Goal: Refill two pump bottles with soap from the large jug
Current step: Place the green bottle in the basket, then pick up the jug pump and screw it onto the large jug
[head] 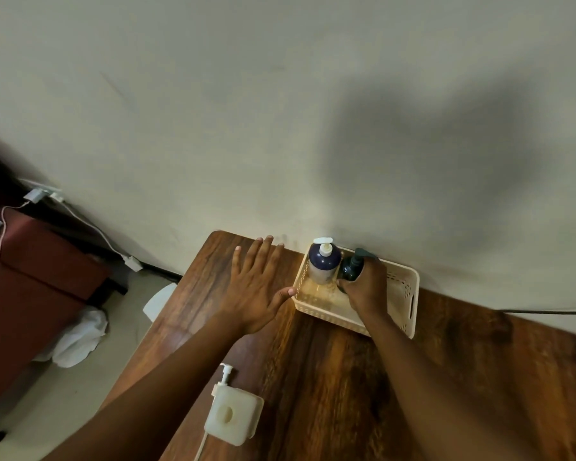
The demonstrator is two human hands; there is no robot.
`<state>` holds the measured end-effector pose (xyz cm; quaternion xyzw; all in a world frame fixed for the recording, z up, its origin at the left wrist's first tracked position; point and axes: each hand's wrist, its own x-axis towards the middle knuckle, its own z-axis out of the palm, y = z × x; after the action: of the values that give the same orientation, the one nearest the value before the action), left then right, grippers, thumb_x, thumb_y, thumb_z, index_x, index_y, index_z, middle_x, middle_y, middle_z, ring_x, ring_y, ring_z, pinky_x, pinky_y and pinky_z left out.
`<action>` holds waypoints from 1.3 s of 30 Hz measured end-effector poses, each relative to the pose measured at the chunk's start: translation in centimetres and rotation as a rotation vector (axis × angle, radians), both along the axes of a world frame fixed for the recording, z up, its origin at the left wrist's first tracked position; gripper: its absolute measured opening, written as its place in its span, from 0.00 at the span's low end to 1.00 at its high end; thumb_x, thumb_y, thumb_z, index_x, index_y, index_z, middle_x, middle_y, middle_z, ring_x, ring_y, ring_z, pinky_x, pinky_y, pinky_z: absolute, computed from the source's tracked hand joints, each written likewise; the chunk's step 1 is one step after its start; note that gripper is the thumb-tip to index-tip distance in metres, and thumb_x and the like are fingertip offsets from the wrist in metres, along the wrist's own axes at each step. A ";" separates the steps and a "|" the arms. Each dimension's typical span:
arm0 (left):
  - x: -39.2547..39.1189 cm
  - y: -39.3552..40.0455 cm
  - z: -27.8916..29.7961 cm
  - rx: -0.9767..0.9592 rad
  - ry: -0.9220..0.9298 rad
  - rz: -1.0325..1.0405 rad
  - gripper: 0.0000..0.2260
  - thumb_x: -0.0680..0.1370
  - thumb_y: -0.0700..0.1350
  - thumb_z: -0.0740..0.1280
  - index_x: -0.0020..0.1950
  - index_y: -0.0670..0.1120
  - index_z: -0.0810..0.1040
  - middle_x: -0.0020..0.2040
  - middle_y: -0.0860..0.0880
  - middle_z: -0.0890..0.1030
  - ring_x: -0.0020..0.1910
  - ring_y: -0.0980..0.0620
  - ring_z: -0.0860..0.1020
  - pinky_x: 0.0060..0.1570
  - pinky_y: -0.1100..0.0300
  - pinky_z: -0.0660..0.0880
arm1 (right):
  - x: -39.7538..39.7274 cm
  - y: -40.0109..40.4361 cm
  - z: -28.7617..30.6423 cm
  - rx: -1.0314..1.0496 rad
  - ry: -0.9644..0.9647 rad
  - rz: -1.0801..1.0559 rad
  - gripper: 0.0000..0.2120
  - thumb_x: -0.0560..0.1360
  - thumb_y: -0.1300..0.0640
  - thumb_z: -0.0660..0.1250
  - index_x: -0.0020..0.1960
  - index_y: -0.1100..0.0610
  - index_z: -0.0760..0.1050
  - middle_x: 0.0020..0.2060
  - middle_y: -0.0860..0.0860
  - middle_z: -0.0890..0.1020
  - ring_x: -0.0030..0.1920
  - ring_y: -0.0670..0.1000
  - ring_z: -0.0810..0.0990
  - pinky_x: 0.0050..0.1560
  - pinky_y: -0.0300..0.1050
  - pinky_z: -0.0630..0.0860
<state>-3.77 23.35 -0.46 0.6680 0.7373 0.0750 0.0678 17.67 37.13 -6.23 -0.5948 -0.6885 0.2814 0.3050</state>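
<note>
Item 1, right hand (363, 287): I log it curled round the dark green pump bottle (351, 266), fingers wrapped about the body, the pump head poking out above the knuckles. The bottle stands inside the cream perforated basket (409, 294); I cannot tell whether its base is on the basket floor or just off it.

Item 2, left hand (256, 284): flat, fingers straight and spread over the wooden table (330, 387), thumb tip touching the basket's near-left corner. Holding nothing; I read it as a brace for the basket.

Item 3, navy pump bottle with a white pump (324, 261): upright in the basket's back-left corner, touching or just beside the green one.

Item 4, white square jug with a pump fitted (233, 415): lying on the table near its left edge, well apart from the basket. I take this for the soap supply.

Item 5, surroundings: pale wall directly behind the basket, a dark cable (546, 311) along the table's back edge, crumpled white cloth (80, 337) on the floor.

Risks, as I judge them: lifting the green bottle may knock the navy one over, since they stand so close; the light basket may drag along if the thumb's brace slips; the jug sits close to the table edge and could be nudged off by the left forearm.
</note>
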 end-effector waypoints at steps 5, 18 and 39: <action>0.0 -1.0 0.2 -0.022 0.021 0.024 0.43 0.77 0.74 0.34 0.85 0.50 0.42 0.86 0.47 0.42 0.84 0.48 0.37 0.80 0.37 0.37 | 0.1 -0.3 0.4 -0.046 -0.021 0.007 0.37 0.61 0.62 0.83 0.68 0.59 0.74 0.64 0.57 0.77 0.66 0.58 0.74 0.70 0.50 0.70; -0.3 -7.1 4.7 -0.104 0.064 0.092 0.38 0.83 0.69 0.45 0.85 0.49 0.39 0.85 0.46 0.38 0.84 0.47 0.36 0.81 0.39 0.38 | 2.8 -7.7 4.3 -0.122 0.027 0.001 0.52 0.63 0.43 0.82 0.78 0.53 0.58 0.76 0.53 0.65 0.75 0.57 0.63 0.72 0.55 0.67; -3.1 -21.8 3.9 -0.062 -0.100 0.282 0.40 0.81 0.70 0.50 0.85 0.51 0.41 0.86 0.47 0.43 0.85 0.45 0.42 0.82 0.40 0.41 | -4.3 -27.9 4.4 -0.516 -0.086 0.594 0.68 0.51 0.34 0.83 0.77 0.34 0.42 0.79 0.46 0.56 0.78 0.55 0.59 0.69 0.54 0.69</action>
<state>-6.89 1.58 3.45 0.5507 0.8215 0.0941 0.1139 13.42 9.27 -1.82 -0.4381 -0.7493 0.4962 0.0217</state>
